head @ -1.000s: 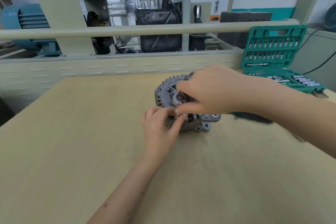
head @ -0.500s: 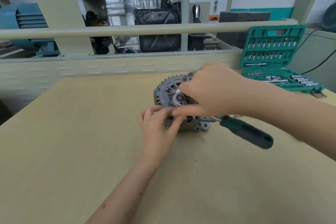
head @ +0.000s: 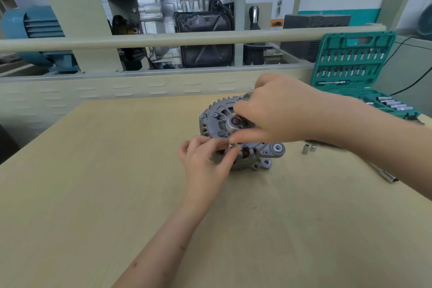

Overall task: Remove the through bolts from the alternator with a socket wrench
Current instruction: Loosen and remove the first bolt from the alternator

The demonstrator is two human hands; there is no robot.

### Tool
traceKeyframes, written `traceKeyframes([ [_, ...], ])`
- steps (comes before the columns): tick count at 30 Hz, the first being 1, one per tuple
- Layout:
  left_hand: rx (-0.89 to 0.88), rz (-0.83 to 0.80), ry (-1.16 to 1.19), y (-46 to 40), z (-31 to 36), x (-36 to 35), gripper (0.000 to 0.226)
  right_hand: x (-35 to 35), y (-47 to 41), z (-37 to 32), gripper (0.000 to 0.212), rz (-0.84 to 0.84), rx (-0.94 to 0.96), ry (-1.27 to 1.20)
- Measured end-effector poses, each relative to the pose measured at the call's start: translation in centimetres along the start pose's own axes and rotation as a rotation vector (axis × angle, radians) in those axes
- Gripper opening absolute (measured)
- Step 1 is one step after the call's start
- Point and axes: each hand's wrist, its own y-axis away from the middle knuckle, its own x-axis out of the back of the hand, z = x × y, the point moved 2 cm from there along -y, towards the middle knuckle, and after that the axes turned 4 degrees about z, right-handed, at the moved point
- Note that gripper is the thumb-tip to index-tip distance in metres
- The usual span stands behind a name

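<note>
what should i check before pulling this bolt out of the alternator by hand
1. alternator resting flat on the table: ok
2. left hand bracing the housing's near edge: ok
3. right hand fingers on the small metal piece: ok, pinched with the left
4. Thread fully free: cannot tell, the fingers hide it
5. Loose sockets clear of the work: ok, lying to the right
6. Wrench within reach: cannot tell, only an extension bar shows
</note>
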Motion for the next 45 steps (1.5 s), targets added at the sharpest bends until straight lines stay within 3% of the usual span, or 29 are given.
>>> traceKeyframes([
  [3,-0.025,0.018,0.003,0.1,0.2,0.0,0.012,-0.1,0.0,-0.4,0.063,0.011,-0.011,-0.018],
  [10,-0.105,0.018,-0.034,0.5,0.0,0.2,0.026,-0.7,-0.4,0.3,0.033,0.014,0.057,-0.139],
  [18,-0.069,0.034,-0.011,0.1,0.3,0.0,0.017,0.1,-0.1,-0.4,0.068,-0.025,-0.036,-0.017],
  [26,-0.070,-0.035,-0.040,0.3,0.1,0.2,0.021,-0.5,-0.1,-0.1,0.032,-0.023,0.039,-0.131],
  [28,-0.048,-0.043,-0.034,0.2,0.1,0.2,0.015,-0.3,-0.1,0.0,0.033,-0.023,0.037,-0.132],
  [34,-0.014,-0.069,-0.034,0.2,0.0,0.1,0.016,0.4,0.3,-0.8,0.064,-0.040,-0.094,-0.025],
  [45,-0.060,-0.088,-0.068,0.3,-0.3,0.0,0.016,-0.1,0.5,-0.6,0.038,-0.022,0.020,-0.075],
])
